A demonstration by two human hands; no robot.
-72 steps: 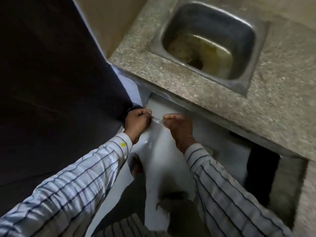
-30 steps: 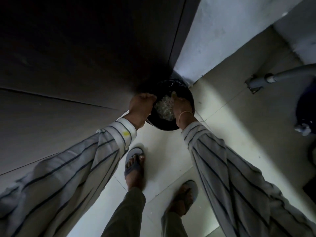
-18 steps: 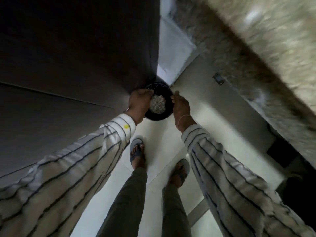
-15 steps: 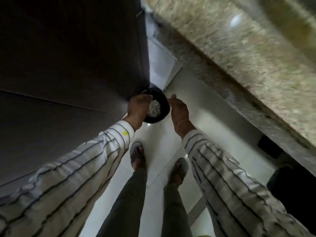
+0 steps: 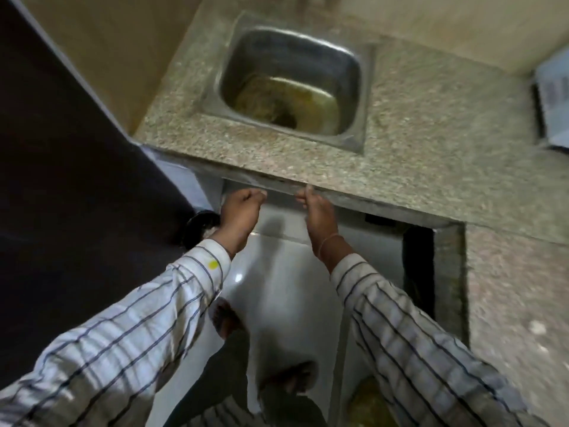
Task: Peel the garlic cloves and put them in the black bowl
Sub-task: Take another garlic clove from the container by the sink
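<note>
A: So, where are the hands?
B: Both out front, with a clear gap between them. The left hand is a fist, knuckles up. The right hand is curled too, thumb up. Both sit just under the counter edge.
A: Holding garlic?
B: Cannot tell. It's blurred, and nothing plain shows in either hand or between them. No clove visible anywhere.
A: Bowl?
B: The black bowl is a dark round rim low down, just left of the left wrist, against the dark panel. The wrist covers part of it. Pale stuff inside; cloves or skins, can't say. Calling it the bowl is my guess.
A: Risks?
B: Three. One: the hands are off to its right, so anything let go here likely lands on the floor below them. Two: the sink beyond the hands holds murky water; a clove flicked in there is wasted. Three: the bowl is half hidden and in shadow, so a drop by feel could clip the rim or tip it.
A: Main cause?
B: Poor sight of the bowl plus a small slippery clove. I'd get the hands over the rim before letting go.
</note>
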